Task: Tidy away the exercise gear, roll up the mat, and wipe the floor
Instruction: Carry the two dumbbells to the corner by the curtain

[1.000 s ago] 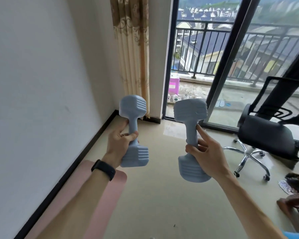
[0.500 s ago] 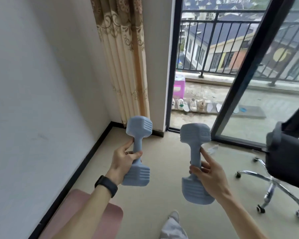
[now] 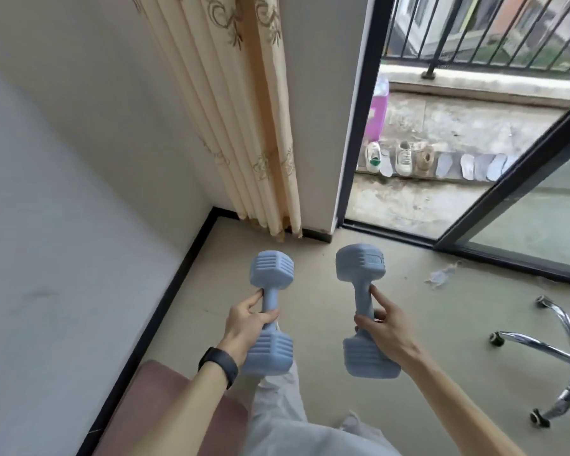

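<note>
The left hand (image 3: 247,320), in the lower middle of the frame, is clenched round the handle of a pale blue dumbbell (image 3: 271,299), thumb on one side and fingers wrapped round the other. A black wristband (image 3: 218,365) sits on that wrist. The dumbbell stands nearly upright, one ribbed head above the fist and the other below it. Just right of it, the right hand (image 3: 384,330) grasps the handle of a second blue dumbbell (image 3: 362,296), with its index finger (image 3: 377,297) stretched up along the shaft and the rest curled round it. This dumbbell tilts slightly, its top head leaning left. The two weights are held side by side and apart, above the beige floor (image 3: 310,225). Below the forearms are the person's light trousers (image 3: 277,406), and at the lower left the end of a pink mat (image 3: 152,390) lies flat along the black skirting (image 3: 178,284) of a white wall (image 3: 63,192). In the corner beyond the hands hangs a cream patterned curtain (image 3: 244,110). To the upper right a dark-framed sliding door (image 3: 524,179) stands open on a balcony, where a row of shoes (image 3: 405,158) and a purple container (image 3: 377,113) sit before a railing (image 3: 474,28). A crumpled scrap (image 3: 441,274) lies on the floor near the door track, and the chrome wheeled base of a chair (image 3: 556,357) shows at the right edge.
</note>
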The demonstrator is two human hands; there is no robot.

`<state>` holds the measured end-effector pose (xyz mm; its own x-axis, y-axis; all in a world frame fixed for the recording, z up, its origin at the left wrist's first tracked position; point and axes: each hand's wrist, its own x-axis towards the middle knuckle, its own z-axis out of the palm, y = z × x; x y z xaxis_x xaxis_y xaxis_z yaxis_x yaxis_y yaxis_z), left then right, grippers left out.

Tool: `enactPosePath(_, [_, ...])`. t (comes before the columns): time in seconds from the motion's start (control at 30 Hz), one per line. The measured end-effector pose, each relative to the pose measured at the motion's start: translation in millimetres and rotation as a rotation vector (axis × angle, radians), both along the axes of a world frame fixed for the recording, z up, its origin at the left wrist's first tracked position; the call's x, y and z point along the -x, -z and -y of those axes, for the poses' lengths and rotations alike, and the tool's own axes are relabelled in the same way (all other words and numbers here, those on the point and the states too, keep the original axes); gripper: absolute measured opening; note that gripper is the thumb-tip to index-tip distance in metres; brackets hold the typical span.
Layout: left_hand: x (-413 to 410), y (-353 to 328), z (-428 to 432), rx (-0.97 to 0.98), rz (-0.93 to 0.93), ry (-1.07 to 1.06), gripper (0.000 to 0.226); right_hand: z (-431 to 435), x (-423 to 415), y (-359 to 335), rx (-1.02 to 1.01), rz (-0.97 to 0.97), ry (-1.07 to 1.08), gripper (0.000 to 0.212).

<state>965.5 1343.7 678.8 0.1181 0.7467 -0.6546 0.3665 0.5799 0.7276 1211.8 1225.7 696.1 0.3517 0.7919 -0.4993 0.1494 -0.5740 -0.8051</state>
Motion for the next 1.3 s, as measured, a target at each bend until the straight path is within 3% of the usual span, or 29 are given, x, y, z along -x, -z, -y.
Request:
enactPosePath(0.3, [-36,109,-180,0.268,-0.194,0.263,0.049,-162,-4,110,0.378,-0.096,0.057,0.058])
enactPosePath(0.47, [-59,178,-245,0.345,-0.33,0.421,0.058,-219,-4,188,0.54,-0.111,0.089,0.055])
enactPosePath(0.63, [-88,282,-296,0.368,-0.433,0.562,0.085,-262,-13,301,0.639,-0.165,0.12,0.046])
enactPosePath(0.73, [-108,361,-315,0.369,-0.455,0.578,0.081,-284,-23,381,0.64,-0.18,0.118,0.033])
enactPosePath(0.87, [-134,478,-335,0.388,-0.47,0.58,0.081,-304,-34,501,0.637,-0.18,0.147,0.063])
enactPosePath(1.0, [-156,588,-349,0.356,-0.441,0.539,0.062,-316,-42,605,0.586,-0.121,0.197,0.065])
enactPosePath(1.17, [-167,697,-362,0.305,-0.346,0.428,0.057,-343,-58,704,0.491,-0.103,0.305,0.063])
enactPosePath(1.3, [-180,752,-378,0.266,-0.279,0.375,0.067,-366,-69,761,0.379,-0.064,0.4,0.063])
